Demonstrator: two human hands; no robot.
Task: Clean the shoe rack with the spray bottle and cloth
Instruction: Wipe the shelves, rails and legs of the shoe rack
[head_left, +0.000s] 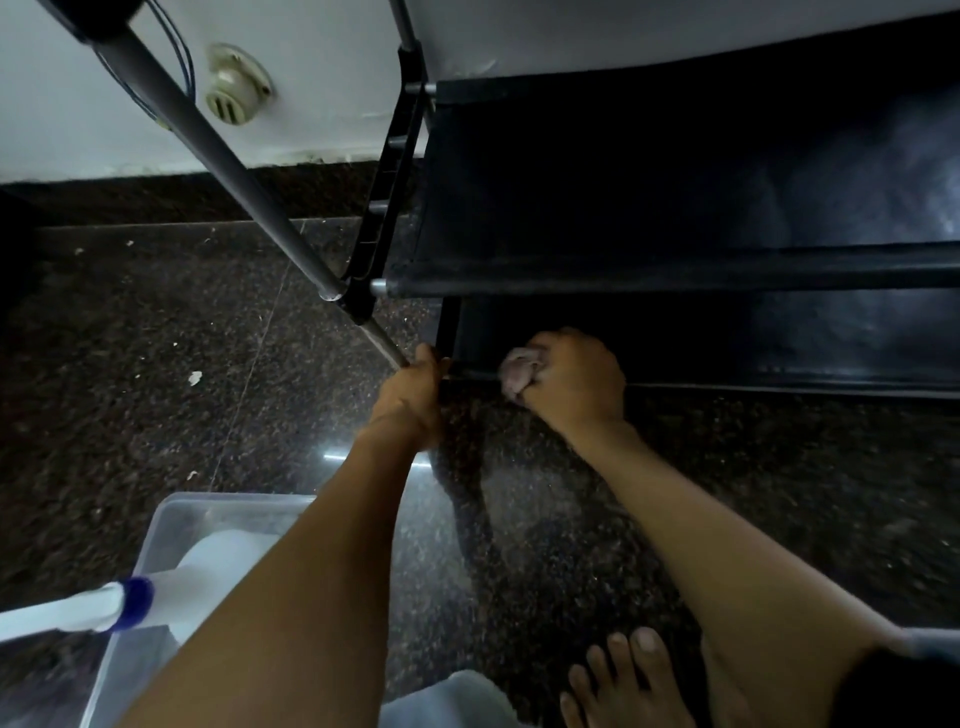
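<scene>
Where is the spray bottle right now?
In the head view's lower left, the spray bottle lies in a clear plastic bin on the floor, beside the left forearm.

The shoe rack (649, 270) is a black fabric-shelf thing with grey metal poles, sitting on the dark speckled floor against a white wall. The cloth (519, 371) is a small pinkish wad, bunched up right at the front edge of the lowest shelf. The spray bottle (156, 592), white with a blue collar, lies tipped in a clear plastic tub at bottom left.
</scene>
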